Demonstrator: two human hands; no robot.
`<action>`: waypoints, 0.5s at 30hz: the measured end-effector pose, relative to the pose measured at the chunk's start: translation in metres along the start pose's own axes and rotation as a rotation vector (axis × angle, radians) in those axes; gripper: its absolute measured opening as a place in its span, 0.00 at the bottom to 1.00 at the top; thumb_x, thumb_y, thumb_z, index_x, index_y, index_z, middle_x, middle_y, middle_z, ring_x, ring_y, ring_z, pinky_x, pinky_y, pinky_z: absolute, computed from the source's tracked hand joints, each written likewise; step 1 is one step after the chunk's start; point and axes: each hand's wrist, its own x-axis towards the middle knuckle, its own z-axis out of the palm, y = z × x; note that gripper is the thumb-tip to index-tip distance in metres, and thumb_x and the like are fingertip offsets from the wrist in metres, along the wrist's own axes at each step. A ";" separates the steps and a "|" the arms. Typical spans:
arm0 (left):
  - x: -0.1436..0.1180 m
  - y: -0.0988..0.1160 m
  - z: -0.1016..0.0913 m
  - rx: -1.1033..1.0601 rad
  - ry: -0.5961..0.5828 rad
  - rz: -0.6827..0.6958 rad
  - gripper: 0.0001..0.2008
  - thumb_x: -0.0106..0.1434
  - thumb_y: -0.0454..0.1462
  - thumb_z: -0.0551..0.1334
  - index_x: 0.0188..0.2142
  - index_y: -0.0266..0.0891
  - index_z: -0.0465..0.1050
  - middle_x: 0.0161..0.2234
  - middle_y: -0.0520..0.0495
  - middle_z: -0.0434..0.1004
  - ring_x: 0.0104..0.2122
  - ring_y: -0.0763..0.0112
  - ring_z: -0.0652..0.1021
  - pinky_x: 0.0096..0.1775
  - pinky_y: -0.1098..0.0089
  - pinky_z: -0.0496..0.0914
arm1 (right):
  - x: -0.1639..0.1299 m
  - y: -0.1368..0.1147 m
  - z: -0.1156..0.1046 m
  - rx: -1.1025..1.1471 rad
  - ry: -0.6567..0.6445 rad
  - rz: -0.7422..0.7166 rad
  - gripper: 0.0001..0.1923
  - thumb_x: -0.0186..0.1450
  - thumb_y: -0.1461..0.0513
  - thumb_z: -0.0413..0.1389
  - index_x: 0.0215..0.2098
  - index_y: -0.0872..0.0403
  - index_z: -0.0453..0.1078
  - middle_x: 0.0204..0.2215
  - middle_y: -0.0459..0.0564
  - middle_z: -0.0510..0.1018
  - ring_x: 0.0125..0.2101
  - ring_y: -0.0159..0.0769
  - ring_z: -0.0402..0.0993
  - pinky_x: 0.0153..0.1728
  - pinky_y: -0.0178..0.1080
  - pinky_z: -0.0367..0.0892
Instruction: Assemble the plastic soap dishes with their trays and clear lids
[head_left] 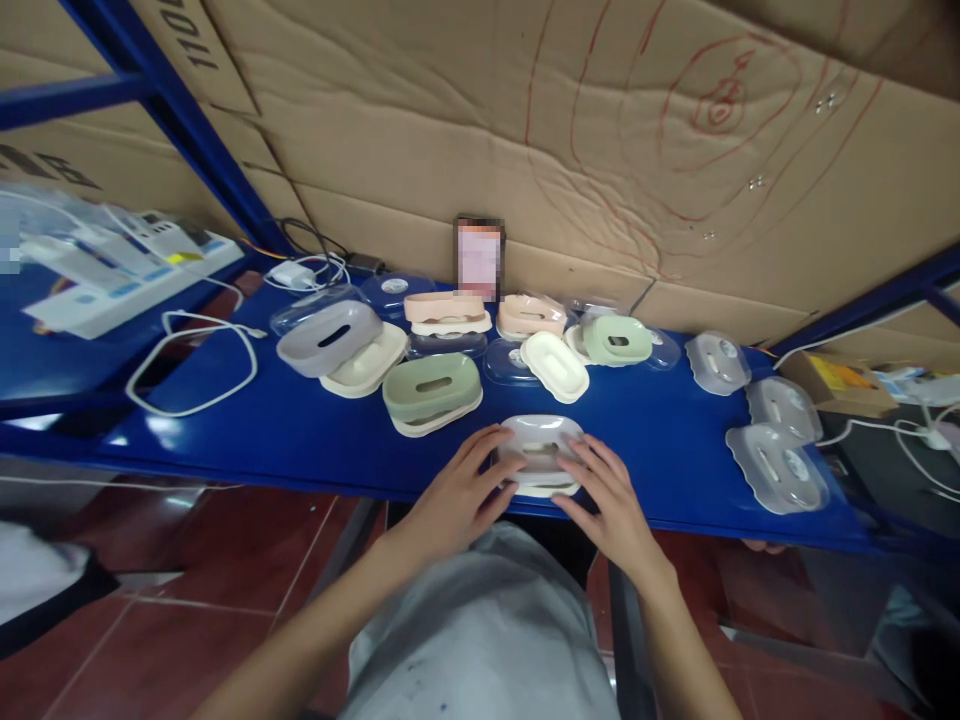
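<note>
A grey soap dish (541, 432) sits at the table's front edge, its oval tray with a slot resting on a pale base (540, 491). My left hand (474, 487) grips its left side, fingertips on the rim and thumb low by the base. On the right side, my right hand (604, 492) holds it the same way, fingers bent over the rim. Just beyond lie a green soap dish (433, 388) on a cream base and a loose cream tray (556, 365).
Behind are a lavender dish (330, 338), peach dishes (448, 308), a green dish (618, 340) and clear lids (511, 362). Several dishes under clear covers (780, 468) stand at right. A phone (480, 258) leans on the cardboard wall. A white cable (193, 365) and power strip (135, 290) lie left.
</note>
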 end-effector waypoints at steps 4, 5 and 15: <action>-0.010 -0.010 0.000 0.073 -0.040 0.042 0.16 0.74 0.38 0.65 0.59 0.42 0.72 0.67 0.37 0.67 0.71 0.48 0.66 0.67 0.47 0.72 | 0.001 -0.009 0.009 -0.008 -0.015 -0.080 0.25 0.74 0.64 0.60 0.69 0.46 0.68 0.61 0.52 0.80 0.68 0.47 0.69 0.66 0.55 0.68; -0.012 -0.011 0.000 0.090 -0.035 0.049 0.15 0.74 0.37 0.65 0.58 0.42 0.73 0.67 0.36 0.67 0.71 0.47 0.66 0.66 0.47 0.73 | 0.000 -0.011 0.011 -0.009 -0.027 -0.093 0.25 0.75 0.65 0.59 0.68 0.46 0.68 0.60 0.51 0.81 0.67 0.45 0.70 0.66 0.54 0.68; -0.013 -0.008 0.000 -0.010 0.058 -0.050 0.12 0.71 0.37 0.68 0.52 0.43 0.75 0.67 0.37 0.65 0.68 0.50 0.70 0.67 0.49 0.72 | 0.044 0.023 -0.005 -0.077 -0.044 -0.018 0.22 0.79 0.60 0.52 0.69 0.47 0.68 0.67 0.53 0.74 0.69 0.48 0.68 0.66 0.56 0.65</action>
